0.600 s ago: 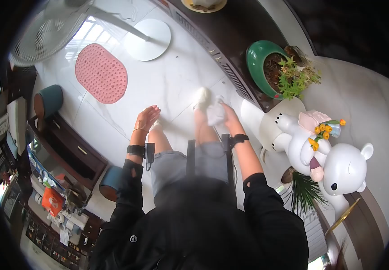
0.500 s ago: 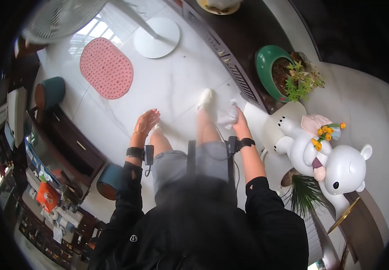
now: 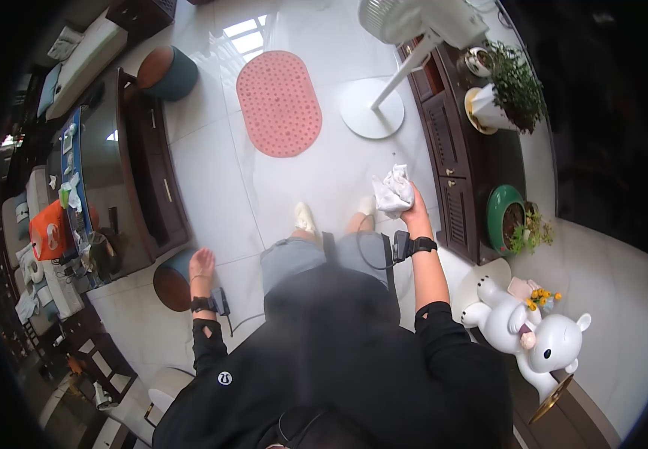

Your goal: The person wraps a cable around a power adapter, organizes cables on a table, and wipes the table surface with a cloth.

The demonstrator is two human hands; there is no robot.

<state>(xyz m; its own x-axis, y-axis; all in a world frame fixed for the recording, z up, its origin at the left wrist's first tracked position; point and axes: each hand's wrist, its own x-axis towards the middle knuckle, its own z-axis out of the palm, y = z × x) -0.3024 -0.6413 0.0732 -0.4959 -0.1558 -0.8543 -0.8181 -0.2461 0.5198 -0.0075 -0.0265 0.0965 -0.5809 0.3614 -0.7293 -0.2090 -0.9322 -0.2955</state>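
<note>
My right hand (image 3: 417, 209) is closed on a crumpled white cloth (image 3: 394, 192), holding it out in front over the pale tiled floor, beside the dark cabinet. The cloth bunches up above the fingers and hides some of them. My left hand (image 3: 202, 265) hangs out to the side with nothing in it, its fingers loosely extended. The nearest thing to it is a round teal and brown stool (image 3: 174, 282), which lies just beyond the wrist. Both wrists wear black straps with small boxes and cables.
A pink bath mat (image 3: 279, 105) lies on the floor ahead, and a white standing fan (image 3: 372, 112) is beside it. Along the right runs a dark cabinet (image 3: 447, 142) with potted plants. A white bear figure (image 3: 503, 318) stands near my right arm. A dark table (image 3: 118, 194) is at left.
My view has turned and I have stepped forward. The cloth in my right hand is raised and shows more fully. My left hand has swung outward, away from my legs.
</note>
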